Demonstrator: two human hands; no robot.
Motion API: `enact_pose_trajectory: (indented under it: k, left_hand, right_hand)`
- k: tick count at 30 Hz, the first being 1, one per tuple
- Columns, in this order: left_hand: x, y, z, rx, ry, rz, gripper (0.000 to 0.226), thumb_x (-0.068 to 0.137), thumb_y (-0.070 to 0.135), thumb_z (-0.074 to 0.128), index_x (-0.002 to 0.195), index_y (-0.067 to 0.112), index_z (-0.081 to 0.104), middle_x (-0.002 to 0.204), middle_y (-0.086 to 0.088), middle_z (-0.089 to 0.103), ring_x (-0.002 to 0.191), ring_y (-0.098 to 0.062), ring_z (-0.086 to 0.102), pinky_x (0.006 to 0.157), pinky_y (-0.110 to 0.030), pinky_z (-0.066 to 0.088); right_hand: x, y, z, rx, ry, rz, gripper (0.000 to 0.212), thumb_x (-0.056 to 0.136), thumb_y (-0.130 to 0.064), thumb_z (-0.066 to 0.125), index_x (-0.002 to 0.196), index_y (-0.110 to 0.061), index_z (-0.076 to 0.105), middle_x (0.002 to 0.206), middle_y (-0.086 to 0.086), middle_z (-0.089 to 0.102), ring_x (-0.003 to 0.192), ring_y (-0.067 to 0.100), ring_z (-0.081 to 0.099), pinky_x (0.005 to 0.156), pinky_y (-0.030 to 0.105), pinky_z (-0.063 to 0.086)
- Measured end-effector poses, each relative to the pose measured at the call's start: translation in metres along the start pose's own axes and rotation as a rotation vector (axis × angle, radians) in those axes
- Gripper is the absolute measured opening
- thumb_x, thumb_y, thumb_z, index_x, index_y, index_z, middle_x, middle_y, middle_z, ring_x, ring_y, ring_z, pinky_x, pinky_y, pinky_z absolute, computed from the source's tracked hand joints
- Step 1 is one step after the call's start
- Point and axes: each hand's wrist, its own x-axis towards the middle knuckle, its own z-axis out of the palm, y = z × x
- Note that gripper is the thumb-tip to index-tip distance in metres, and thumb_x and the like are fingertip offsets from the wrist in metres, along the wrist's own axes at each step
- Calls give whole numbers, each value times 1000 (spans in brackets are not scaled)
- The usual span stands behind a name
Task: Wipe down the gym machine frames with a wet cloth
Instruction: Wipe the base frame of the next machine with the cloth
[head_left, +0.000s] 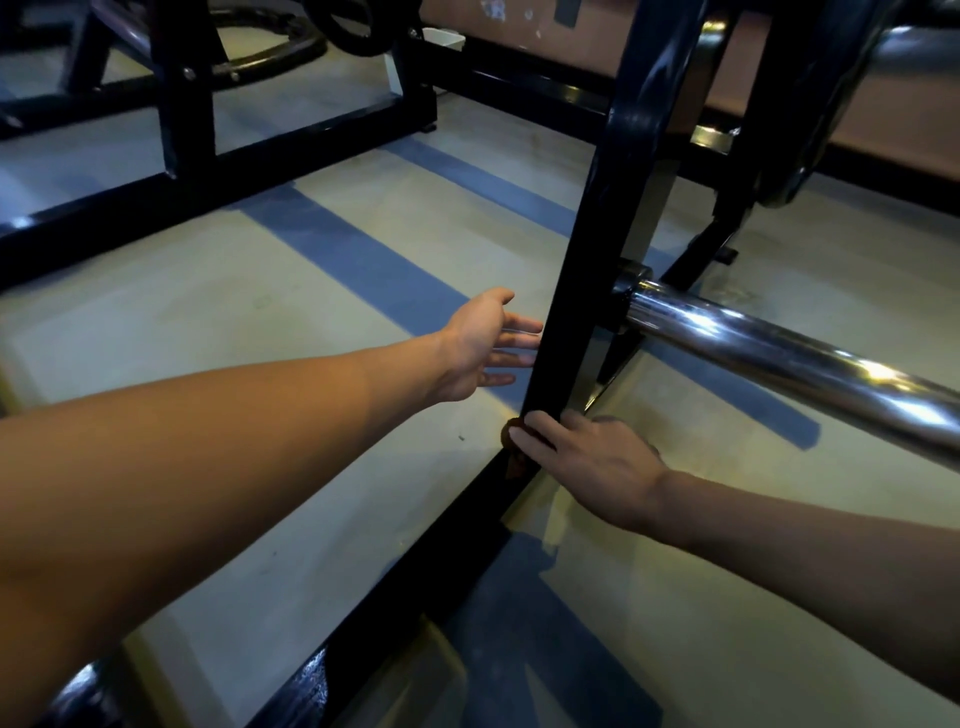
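A black upright post of the gym machine frame rises from a black floor rail. My right hand wraps around the foot of the post, where it meets the rail. It presses a dark brownish cloth against the metal, and only a small edge of the cloth shows past my fingertips. My left hand hovers just left of the post, higher up. Its fingers are spread and point at the post, and it holds nothing.
A chrome bar sticks out from the post to the right, above my right forearm. More black frame rails cross the floor at the back left. The pale floor has blue tape stripes.
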Motion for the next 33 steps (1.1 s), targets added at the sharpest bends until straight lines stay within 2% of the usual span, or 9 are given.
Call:
enact_pose_trajectory:
  k: [3, 6, 10, 14, 16, 21, 25, 29, 33]
  left_hand:
    - [2, 3, 2, 4, 8, -4, 58, 108, 49, 27, 115, 13, 72, 110, -4, 76, 104, -23, 67, 101, -42, 48]
    - [2, 4, 3, -5, 9, -5, 51, 107, 48, 29, 98, 16, 68, 94, -3, 71, 99, -26, 64, 98, -41, 47]
    - [2, 4, 3, -11, 7, -4, 55, 107, 49, 28, 107, 14, 71, 99, -3, 73, 102, -24, 66, 100, -42, 48]
    - [1, 2, 3, 32, 14, 0, 59, 108, 48, 27, 118, 12, 72, 113, -6, 76, 109, -25, 69, 103, -44, 48]
    - [0, 4, 5, 72, 14, 18, 58, 108, 48, 27, 113, 12, 72, 111, -4, 76, 105, -22, 69, 102, -43, 47]
    - [-5, 16, 13, 173, 43, 60, 56, 107, 50, 26, 104, 13, 67, 113, -11, 74, 102, -27, 71, 101, -43, 45]
    - [-6, 13, 12, 133, 31, 39, 59, 107, 53, 24, 96, 14, 66, 106, -9, 71, 99, -26, 67, 103, -44, 45]
    - [-10, 12, 10, 110, 12, 8, 62, 106, 56, 24, 103, 17, 73, 105, -2, 76, 105, -23, 68, 104, -44, 47]
    - [-12, 15, 10, 103, -6, -8, 64, 104, 59, 25, 107, 15, 72, 112, -3, 73, 116, -29, 66, 108, -44, 45]
  right_hand:
    - [7, 22, -33, 2, 142, 169, 61, 90, -16, 49, 151, -23, 43, 134, 4, 49, 96, 29, 60, 52, 35, 44]
    - [11, 42, -58, 17, 357, 340, 54, 90, -18, 65, 143, -20, 55, 132, 6, 52, 89, 29, 63, 49, 28, 34]
    - [5, 26, -43, 20, 252, 276, 59, 89, -16, 57, 148, -17, 50, 133, 8, 50, 90, 30, 63, 46, 33, 45]
    - [-3, -2, -19, 86, -81, 107, 65, 97, -10, 48, 158, -19, 28, 147, 5, 34, 107, 31, 56, 65, 42, 57]
    - [2, 6, -30, 99, -8, 168, 63, 96, -15, 56, 154, -24, 34, 143, 1, 37, 106, 29, 58, 63, 39, 55]
    - [21, 56, -85, 181, 493, 452, 46, 98, -27, 62, 142, -24, 51, 130, 1, 48, 87, 24, 63, 52, 31, 46]
    - [13, 49, -68, 169, 442, 386, 45, 93, -23, 64, 137, -23, 56, 127, 3, 52, 84, 25, 63, 52, 32, 47]
    - [-7, 22, -24, 106, 127, 157, 61, 87, -17, 67, 144, -29, 52, 131, -1, 52, 91, 27, 63, 53, 37, 52]
    - [8, 45, -63, 196, 399, 361, 43, 96, -26, 62, 139, -28, 58, 130, -3, 54, 94, 26, 66, 58, 40, 57]
